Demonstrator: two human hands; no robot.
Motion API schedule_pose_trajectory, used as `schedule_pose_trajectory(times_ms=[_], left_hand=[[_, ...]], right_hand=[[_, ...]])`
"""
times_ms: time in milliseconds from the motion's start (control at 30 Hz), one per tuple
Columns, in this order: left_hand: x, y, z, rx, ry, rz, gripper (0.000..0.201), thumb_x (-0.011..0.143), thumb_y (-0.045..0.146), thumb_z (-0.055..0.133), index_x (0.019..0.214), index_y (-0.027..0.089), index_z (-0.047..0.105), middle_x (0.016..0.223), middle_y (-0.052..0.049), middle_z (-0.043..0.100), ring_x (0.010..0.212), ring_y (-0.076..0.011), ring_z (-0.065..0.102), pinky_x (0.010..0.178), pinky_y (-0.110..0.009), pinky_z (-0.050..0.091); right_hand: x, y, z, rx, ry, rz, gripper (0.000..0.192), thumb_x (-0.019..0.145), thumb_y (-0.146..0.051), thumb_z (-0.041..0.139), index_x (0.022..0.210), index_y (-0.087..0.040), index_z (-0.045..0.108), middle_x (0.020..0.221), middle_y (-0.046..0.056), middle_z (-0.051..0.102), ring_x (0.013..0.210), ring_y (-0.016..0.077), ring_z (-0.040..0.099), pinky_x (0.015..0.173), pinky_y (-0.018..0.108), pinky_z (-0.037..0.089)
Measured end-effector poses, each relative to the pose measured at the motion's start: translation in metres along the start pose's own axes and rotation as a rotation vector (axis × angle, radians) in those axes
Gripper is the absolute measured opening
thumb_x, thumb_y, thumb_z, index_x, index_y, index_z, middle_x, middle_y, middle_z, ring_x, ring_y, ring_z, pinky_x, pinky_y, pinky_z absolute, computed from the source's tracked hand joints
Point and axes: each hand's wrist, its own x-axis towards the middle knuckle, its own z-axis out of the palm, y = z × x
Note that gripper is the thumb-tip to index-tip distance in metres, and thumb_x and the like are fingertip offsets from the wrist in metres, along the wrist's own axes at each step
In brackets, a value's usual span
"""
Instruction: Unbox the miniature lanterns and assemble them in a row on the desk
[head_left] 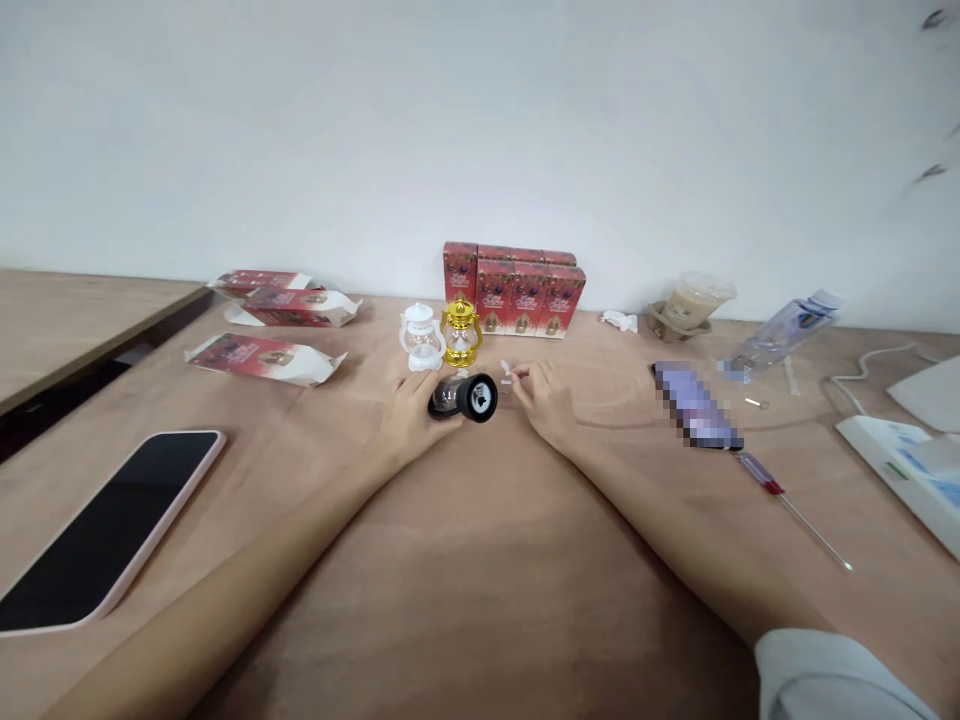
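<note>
Black and lying on its side, a small lantern [465,397] rests on the wooden tabletop [480,560] under the left hand [411,413], whose grip is curled about its clear body with the dark base turned toward the right hand [546,400]. That hand sits just beside the black lantern, its fingertips pressed together on a tiny pale piece [507,374] too small to identify.

Just behind the black lantern stand a white lantern [421,338] and a gold lantern [460,332], side by side and upright. Behind those, against the wall, red boxes [517,290] are lined up in a block. Well to the left of the black lantern lie opened red packages [274,330], and nearer the viewer on that side, a phone in a pink case [112,525], screen dark. To the right of the black lantern lies a blurred flat object [696,405], with a red-handled screwdriver [787,505] just beyond it. Farther back on that side are a lidded cup [696,300] and a tipped plastic bottle [784,330].
</note>
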Motion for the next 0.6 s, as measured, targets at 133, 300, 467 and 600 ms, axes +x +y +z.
schedule_pose_trajectory(times_ms=[133, 300, 467, 600], left_hand=[[0.002, -0.001, 0.000, -0.039, -0.017, 0.006, 0.047, 0.069, 0.032, 0.069, 0.112, 0.023, 0.053, 0.104, -0.005, 0.066, 0.098, -0.0253, 0.061, 0.085, -0.041, 0.044], [0.002, -0.001, 0.000, -0.022, -0.004, -0.004, 0.047, 0.068, 0.029, 0.069, 0.113, 0.023, 0.053, 0.105, -0.005, 0.064, 0.101, -0.0256, 0.059, 0.086, -0.040, 0.043], [0.001, 0.000, 0.000, 0.052, -0.022, -0.008, 0.048, 0.071, 0.032, 0.068, 0.116, 0.022, 0.053, 0.107, -0.006, 0.064, 0.103, -0.0264, 0.056, 0.086, -0.039, 0.041], [0.000, -0.001, 0.001, 0.120, -0.060, 0.018, 0.049, 0.071, 0.037, 0.067, 0.116, 0.022, 0.054, 0.103, -0.006, 0.063, 0.101, -0.0266, 0.056, 0.085, -0.039, 0.040]], right_hand=[[0.003, 0.005, 0.007, -0.147, -0.145, 0.047, 0.021, 0.091, -0.025, 0.045, 0.076, -0.019, 0.058, 0.076, 0.008, 0.065, 0.082, 0.0225, 0.053, 0.075, 0.034, 0.040], [-0.001, -0.005, -0.003, -0.045, 0.011, -0.044, 0.020, 0.091, -0.025, 0.047, 0.078, -0.018, 0.060, 0.076, 0.007, 0.065, 0.077, 0.0202, 0.053, 0.073, 0.034, 0.041], [-0.006, -0.018, -0.016, 0.113, 0.156, -0.297, 0.008, 0.087, -0.019, 0.055, 0.092, -0.019, 0.062, 0.082, 0.006, 0.068, 0.078, 0.0180, 0.058, 0.072, 0.033, 0.044], [-0.007, -0.020, -0.017, 0.121, 0.115, -0.348, 0.011, 0.086, -0.020, 0.059, 0.096, -0.022, 0.064, 0.085, 0.004, 0.069, 0.078, 0.0171, 0.059, 0.072, 0.033, 0.044]])
